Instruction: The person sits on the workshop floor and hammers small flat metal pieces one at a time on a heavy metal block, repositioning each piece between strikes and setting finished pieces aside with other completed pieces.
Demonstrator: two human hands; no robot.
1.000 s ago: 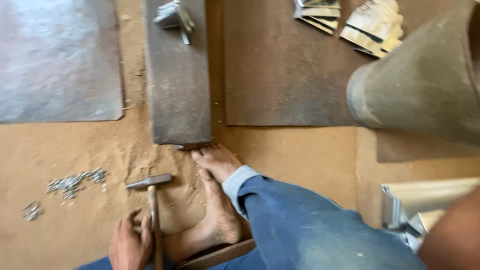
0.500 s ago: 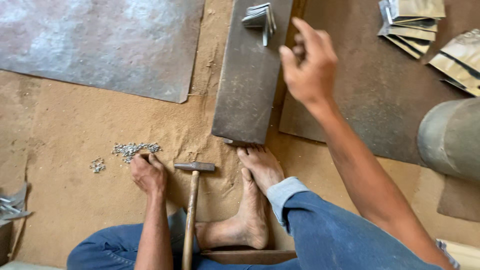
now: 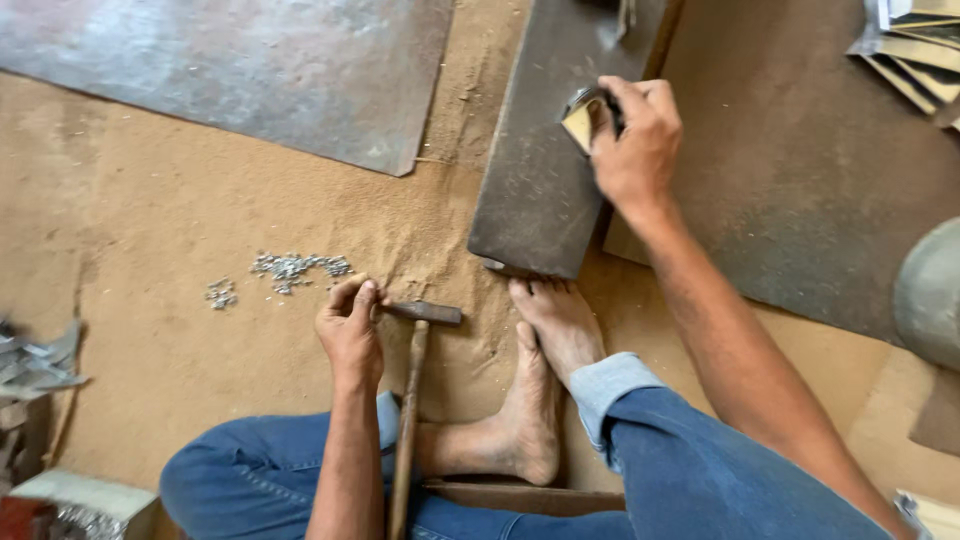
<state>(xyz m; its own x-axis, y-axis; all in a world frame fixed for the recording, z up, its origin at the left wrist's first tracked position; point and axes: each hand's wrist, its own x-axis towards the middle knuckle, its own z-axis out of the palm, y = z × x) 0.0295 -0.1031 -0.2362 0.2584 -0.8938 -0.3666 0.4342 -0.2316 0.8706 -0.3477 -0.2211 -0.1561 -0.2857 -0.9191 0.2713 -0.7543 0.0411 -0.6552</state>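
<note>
I sit on a sandy floor with my bare feet (image 3: 540, 370) stretched toward a thick dark metal bar (image 3: 545, 170). My right hand (image 3: 635, 140) is closed on a small folded metal piece (image 3: 582, 118) and holds it on top of the bar. My left hand (image 3: 350, 330) rests on the sand with curled fingers, touching the head of a wooden-handled hammer (image 3: 410, 400) that lies beside my leg. A scatter of small grey rivets (image 3: 295, 267) lies just beyond that hand.
A large grey metal sheet (image 3: 250, 70) lies at the upper left and a brown sheet (image 3: 800, 180) at the right. Folded metal pieces (image 3: 915, 50) are stacked at the top right. Scrap metal (image 3: 35, 365) sits at the left edge, a rounded grey object (image 3: 930, 295) at the right.
My right hand came down from the air and closed on a folded metal piece on the bar. My left hand shifted from the rivets to the hammer head.
</note>
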